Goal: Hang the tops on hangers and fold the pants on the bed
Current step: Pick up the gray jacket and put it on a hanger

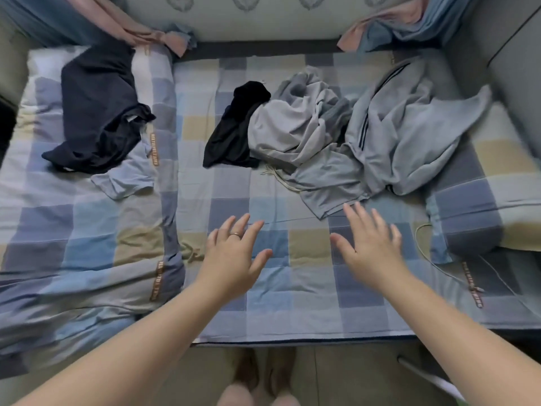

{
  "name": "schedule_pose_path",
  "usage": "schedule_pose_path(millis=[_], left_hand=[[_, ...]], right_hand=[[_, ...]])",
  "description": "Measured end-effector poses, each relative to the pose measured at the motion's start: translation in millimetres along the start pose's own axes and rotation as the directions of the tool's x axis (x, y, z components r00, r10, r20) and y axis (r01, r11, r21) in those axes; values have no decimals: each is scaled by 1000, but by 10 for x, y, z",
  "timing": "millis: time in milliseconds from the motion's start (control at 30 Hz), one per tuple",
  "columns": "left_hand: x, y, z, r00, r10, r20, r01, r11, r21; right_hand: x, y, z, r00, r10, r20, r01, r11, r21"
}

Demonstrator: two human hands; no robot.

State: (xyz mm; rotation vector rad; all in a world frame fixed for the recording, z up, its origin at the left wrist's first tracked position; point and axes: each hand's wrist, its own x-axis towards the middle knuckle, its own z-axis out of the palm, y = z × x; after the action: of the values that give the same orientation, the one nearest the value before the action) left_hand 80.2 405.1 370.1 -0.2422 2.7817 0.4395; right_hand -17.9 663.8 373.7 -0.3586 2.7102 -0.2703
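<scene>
Both hands are out flat over the bed, fingers spread, holding nothing. The left hand wears a ring, and the right hand is just short of the grey clothes pile. A dark top lies well beyond the left hand.

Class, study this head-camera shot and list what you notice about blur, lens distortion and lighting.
Head view: the right hand is smeared by motion blur, while the left hand is sharper. Head view: the wide lens bows the edges of the bed. Head view: the light is soft and even, with no glare or hard shadows.
</scene>
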Motion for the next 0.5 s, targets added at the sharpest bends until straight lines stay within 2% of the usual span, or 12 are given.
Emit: schedule_pose_path(millis=[300,500], left_hand=[[1297,70,1064,983,115,144,-109,993,-46],[1991,323,1752,956,181,233,-188,982,8]], right_hand=[[1119,750,833,963,259,71,-260,966,7],[1845,1511,1206,952,285,108,-285,958,-21]])
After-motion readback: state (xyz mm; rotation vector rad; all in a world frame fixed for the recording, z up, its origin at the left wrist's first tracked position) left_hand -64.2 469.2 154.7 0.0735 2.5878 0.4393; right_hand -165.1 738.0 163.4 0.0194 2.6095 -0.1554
